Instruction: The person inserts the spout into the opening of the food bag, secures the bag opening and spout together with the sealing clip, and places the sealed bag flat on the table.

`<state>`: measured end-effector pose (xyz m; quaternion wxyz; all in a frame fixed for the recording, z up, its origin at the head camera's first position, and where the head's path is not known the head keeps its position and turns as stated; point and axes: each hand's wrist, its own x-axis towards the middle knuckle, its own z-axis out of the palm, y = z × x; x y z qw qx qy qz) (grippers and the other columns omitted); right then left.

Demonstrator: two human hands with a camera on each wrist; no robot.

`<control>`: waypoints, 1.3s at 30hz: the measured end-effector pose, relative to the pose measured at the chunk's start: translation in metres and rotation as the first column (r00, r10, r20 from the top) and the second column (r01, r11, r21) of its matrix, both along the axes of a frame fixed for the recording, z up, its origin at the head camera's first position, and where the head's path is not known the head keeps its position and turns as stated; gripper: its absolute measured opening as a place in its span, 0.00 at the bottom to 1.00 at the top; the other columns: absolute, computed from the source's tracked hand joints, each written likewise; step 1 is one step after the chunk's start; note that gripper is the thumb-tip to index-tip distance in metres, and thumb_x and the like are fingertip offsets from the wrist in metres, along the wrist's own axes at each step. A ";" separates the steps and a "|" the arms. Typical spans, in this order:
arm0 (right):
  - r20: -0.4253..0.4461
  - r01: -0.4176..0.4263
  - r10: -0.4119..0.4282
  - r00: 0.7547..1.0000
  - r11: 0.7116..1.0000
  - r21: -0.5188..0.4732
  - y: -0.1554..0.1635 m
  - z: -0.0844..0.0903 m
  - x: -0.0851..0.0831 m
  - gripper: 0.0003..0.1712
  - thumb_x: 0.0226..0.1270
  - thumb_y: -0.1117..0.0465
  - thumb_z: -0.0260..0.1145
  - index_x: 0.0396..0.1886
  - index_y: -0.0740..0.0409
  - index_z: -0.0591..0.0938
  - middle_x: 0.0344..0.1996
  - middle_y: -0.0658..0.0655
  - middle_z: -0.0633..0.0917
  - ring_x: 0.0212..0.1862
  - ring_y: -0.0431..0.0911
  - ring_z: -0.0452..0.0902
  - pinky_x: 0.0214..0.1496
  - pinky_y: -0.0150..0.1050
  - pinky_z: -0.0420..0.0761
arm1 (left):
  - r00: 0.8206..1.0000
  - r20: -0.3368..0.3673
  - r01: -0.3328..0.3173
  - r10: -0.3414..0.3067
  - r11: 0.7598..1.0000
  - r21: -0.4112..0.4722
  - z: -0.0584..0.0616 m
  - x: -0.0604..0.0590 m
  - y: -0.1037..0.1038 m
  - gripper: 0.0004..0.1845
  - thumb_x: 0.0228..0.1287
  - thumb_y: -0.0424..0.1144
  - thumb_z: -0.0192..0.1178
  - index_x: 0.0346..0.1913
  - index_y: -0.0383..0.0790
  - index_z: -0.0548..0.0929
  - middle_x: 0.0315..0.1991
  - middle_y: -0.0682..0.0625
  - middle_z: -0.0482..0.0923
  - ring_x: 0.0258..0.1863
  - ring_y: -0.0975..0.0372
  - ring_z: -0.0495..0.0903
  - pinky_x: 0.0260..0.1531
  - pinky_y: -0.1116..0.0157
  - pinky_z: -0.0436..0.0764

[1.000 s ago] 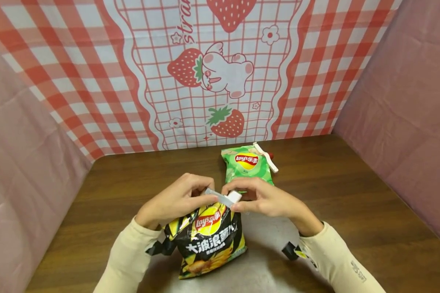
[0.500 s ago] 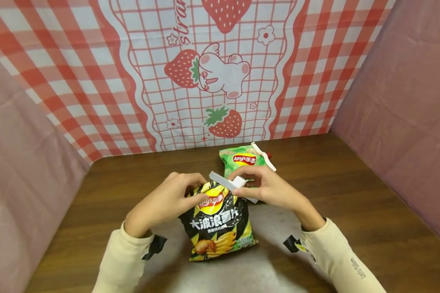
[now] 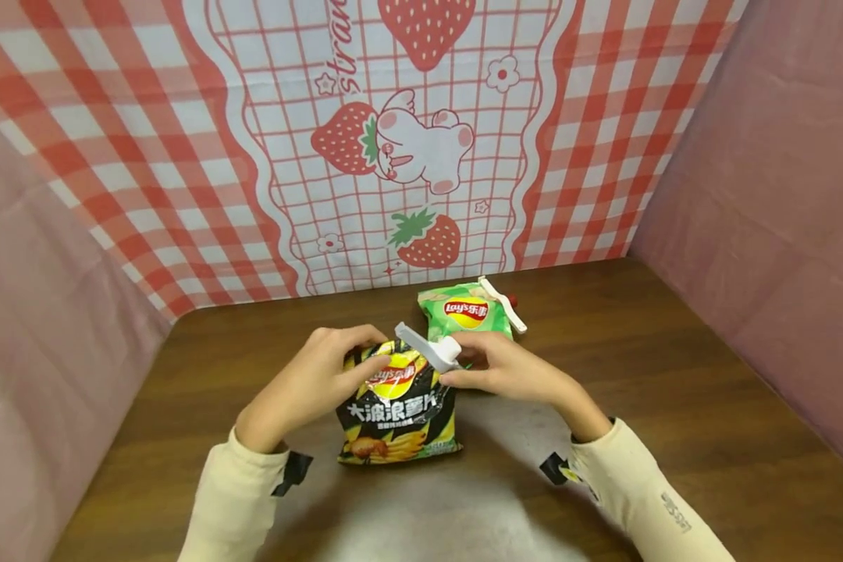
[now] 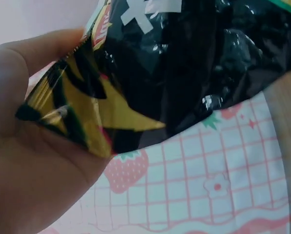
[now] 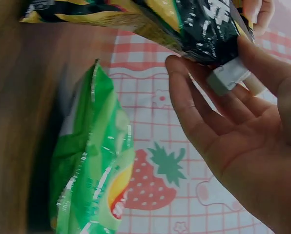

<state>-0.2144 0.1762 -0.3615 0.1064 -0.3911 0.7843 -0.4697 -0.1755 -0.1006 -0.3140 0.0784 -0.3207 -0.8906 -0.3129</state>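
A black-and-yellow bag of potato chips [image 3: 400,429] hangs upright in front of the person, its printed face toward the head camera. My left hand [image 3: 316,382] grips the bag's upper left part, thumb on the front. In the left wrist view the bag's yellow corner [image 4: 82,112] lies within that hand. My right hand [image 3: 516,375] pinches a grey-and-white bag clip [image 3: 421,345] at the bag's upper right. This clip slants up and left across the top edge. The right wrist view shows the clip's white end [image 5: 228,75] between thumb and fingers, against the bag.
Behind the hands, a green bag of potato chips [image 3: 457,316] lies on the wooden table [image 3: 253,351]. A white bag clip [image 3: 503,303] runs along its right side, with a small red thing [image 3: 512,300] beside it. Checked and pink cloths enclose the table.
My left hand has left the clip's end and now holds the bag lower down. The clip's free end points up, and the bag has swung more upright, then shifted slightly up and left.
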 end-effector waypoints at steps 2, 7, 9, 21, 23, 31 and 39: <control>-0.017 -0.002 0.001 1.000 1.000 -0.014 -0.002 -0.004 -0.001 0.08 0.67 0.59 0.70 0.43 0.52 0.80 0.38 0.49 0.83 0.44 0.42 0.81 0.45 0.39 0.81 | 0.999 0.014 -0.036 0.036 0.999 0.009 -0.003 0.003 -0.006 0.14 0.68 0.44 0.65 0.52 0.44 0.82 0.43 0.56 0.85 0.39 0.67 0.81 0.41 0.61 0.82; -0.026 0.019 -0.019 0.999 1.000 -0.023 -0.002 -0.006 -0.001 0.09 0.66 0.60 0.71 0.43 0.52 0.81 0.39 0.48 0.83 0.45 0.42 0.81 0.46 0.39 0.81 | 0.990 0.097 -0.113 0.101 0.986 0.120 -0.022 0.011 -0.029 0.34 0.63 0.50 0.69 0.68 0.52 0.68 0.56 0.53 0.79 0.55 0.57 0.80 0.55 0.52 0.78; -0.014 0.035 -0.035 0.999 0.999 -0.035 -0.001 -0.006 0.001 0.09 0.66 0.61 0.71 0.43 0.52 0.81 0.39 0.49 0.83 0.43 0.42 0.81 0.45 0.40 0.81 | 0.977 0.186 -0.132 0.102 0.979 0.154 -0.036 0.014 -0.036 0.41 0.60 0.51 0.71 0.73 0.56 0.61 0.62 0.52 0.74 0.57 0.56 0.78 0.57 0.50 0.76; 0.295 0.172 -0.110 0.949 0.966 -0.193 -0.041 -0.031 0.012 0.31 0.68 0.62 0.69 0.67 0.65 0.70 0.53 0.67 0.83 0.54 0.55 0.82 0.55 0.49 0.81 | 0.862 0.507 -0.228 -0.027 0.872 0.434 -0.096 0.027 -0.066 0.25 0.60 0.37 0.71 0.60 0.37 0.77 0.51 0.44 0.83 0.49 0.57 0.83 0.49 0.63 0.82; 0.345 0.187 -0.130 0.929 0.973 -0.135 -0.043 -0.042 0.019 0.38 0.69 0.57 0.68 0.72 0.65 0.64 0.57 0.68 0.80 0.58 0.57 0.79 0.59 0.49 0.78 | 0.860 0.509 -0.266 0.018 0.868 0.420 -0.098 0.029 -0.072 0.22 0.62 0.38 0.70 0.57 0.34 0.80 0.48 0.43 0.85 0.46 0.58 0.84 0.48 0.64 0.82; 0.277 0.119 -0.113 0.954 0.993 -0.005 -0.058 -0.062 0.037 0.36 0.70 0.56 0.67 0.70 0.66 0.64 0.53 0.66 0.82 0.54 0.54 0.81 0.55 0.42 0.80 | 0.790 0.610 -0.463 0.054 0.706 0.537 -0.102 0.011 -0.079 0.19 0.65 0.32 0.66 0.54 0.25 0.77 0.36 0.48 0.86 0.33 0.63 0.83 0.32 0.66 0.82; 0.178 0.237 -0.221 0.959 0.969 -0.073 -0.087 -0.055 0.032 0.42 0.66 0.65 0.68 0.74 0.61 0.57 0.62 0.70 0.74 0.61 0.58 0.75 0.62 0.49 0.76 | 0.725 0.688 -0.541 -0.024 0.599 0.590 -0.106 -0.029 -0.079 0.24 0.72 0.35 0.59 0.65 0.32 0.65 0.36 0.54 0.82 0.27 0.68 0.77 0.25 0.71 0.76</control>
